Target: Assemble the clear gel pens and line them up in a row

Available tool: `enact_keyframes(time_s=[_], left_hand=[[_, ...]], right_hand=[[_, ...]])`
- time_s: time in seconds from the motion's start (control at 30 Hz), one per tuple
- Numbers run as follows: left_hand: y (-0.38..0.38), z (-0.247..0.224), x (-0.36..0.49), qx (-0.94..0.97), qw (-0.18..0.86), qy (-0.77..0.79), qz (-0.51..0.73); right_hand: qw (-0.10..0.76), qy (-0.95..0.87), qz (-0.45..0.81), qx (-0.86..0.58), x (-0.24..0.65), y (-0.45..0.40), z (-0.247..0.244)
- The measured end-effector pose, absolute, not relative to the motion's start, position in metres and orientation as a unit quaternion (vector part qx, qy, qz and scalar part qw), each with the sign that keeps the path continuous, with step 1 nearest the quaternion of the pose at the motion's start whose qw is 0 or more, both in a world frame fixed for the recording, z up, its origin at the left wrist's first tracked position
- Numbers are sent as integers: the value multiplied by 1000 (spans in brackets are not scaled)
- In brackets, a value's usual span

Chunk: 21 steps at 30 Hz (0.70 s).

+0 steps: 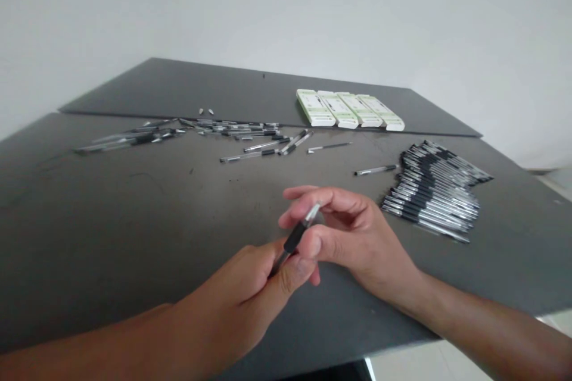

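Note:
A pen (pixel 295 237) with a black grip and a pale tip is tilted up and to the right near the table's front edge. My left hand (pixel 263 286) is closed round its lower barrel, thumb on top. My right hand (pixel 348 229) has its thumb and index finger at the pen's grip and tip, the other fingers curled behind. On the right lies a pile of pens (pixel 438 190) in rows, with a single pen (pixel 376 170) at its left. Loose pens (pixel 241 129) are scattered across the middle and left of the table.
Several green and white boxes (pixel 351 109) lie in a row at the back of the dark table (pixel 134 220). Two small pale pieces (pixel 206 111) are behind the loose pens. A thin refill (pixel 329 147) lies in front of the boxes.

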<state>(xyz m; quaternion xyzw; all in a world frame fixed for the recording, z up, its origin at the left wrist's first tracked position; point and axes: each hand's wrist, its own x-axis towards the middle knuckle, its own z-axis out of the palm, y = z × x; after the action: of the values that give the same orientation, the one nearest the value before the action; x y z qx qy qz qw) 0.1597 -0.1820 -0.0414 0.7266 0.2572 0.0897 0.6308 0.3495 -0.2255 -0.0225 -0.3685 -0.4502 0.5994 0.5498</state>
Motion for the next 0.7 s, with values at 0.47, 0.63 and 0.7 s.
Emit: enact_keyframes(time_s=[0.47, 0.63, 0.7], left_hand=[[-179, -40, 160, 734, 629, 249, 63], [-178, -40, 159, 727, 635, 247, 86], [-178, -41, 158, 720, 643, 244, 91]], right_hand=[[533, -549, 466, -444, 355, -226, -18], [508, -530, 552, -396, 353, -229, -16], [500, -531, 561, -392, 353, -229, -15]])
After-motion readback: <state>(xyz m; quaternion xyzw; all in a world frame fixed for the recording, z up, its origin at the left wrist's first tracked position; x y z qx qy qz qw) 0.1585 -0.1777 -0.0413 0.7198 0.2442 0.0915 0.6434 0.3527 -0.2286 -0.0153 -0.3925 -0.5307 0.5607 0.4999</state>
